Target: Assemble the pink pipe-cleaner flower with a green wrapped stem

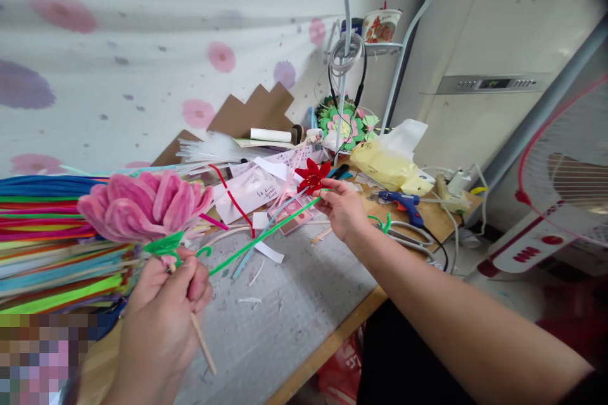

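Note:
My left hand [164, 304] is closed round the thin wooden stick [203, 343] of a large pink pipe-cleaner flower [142, 205]. Green fuzzy sepals [164, 243] show under its petals. From that hand a green pipe cleaner [266, 236] stretches taut to the right, its other end pinched in the fingertips of my right hand [341, 205]. A short curled green end sticks up beside my left fingers. Just behind my right fingertips is a small red flower [312, 176] with a yellow centre. The stick's upper part is hidden by my left hand.
Bundles of coloured pipe cleaners [42, 221] lie at the left. Paper scraps [270, 252] and a red pipe cleaner [232, 199] are on the grey mat [285, 304]. A blue glue gun [401, 202], scissors [411, 235] and a yellow tissue pack [389, 164] lie right, near a fan [565, 171].

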The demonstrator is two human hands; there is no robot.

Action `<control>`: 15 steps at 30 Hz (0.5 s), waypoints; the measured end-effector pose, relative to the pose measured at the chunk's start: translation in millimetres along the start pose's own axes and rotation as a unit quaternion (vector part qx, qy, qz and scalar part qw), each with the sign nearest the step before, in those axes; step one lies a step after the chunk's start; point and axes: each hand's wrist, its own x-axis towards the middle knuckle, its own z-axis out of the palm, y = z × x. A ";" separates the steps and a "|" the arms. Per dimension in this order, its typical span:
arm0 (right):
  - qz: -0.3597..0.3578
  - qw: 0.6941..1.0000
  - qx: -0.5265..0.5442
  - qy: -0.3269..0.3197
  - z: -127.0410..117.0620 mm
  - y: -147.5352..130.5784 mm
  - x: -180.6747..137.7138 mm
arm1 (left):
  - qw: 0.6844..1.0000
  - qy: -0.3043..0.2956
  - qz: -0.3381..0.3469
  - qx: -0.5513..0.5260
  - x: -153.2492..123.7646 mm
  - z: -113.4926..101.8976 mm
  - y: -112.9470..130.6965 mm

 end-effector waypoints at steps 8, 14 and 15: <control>-0.047 0.998 -0.036 0.003 -8.3 -5.2 8.1 | 1.000 0.016 0.019 0.001 6.7 -5.6 6.2; -0.050 0.980 -0.194 -0.008 -13.6 4.4 17.7 | 0.998 0.028 0.044 -0.019 5.4 -1.9 17.0; -0.048 0.973 -0.225 -0.010 -13.1 7.0 19.6 | 0.998 0.031 0.048 -0.020 4.6 -1.0 19.6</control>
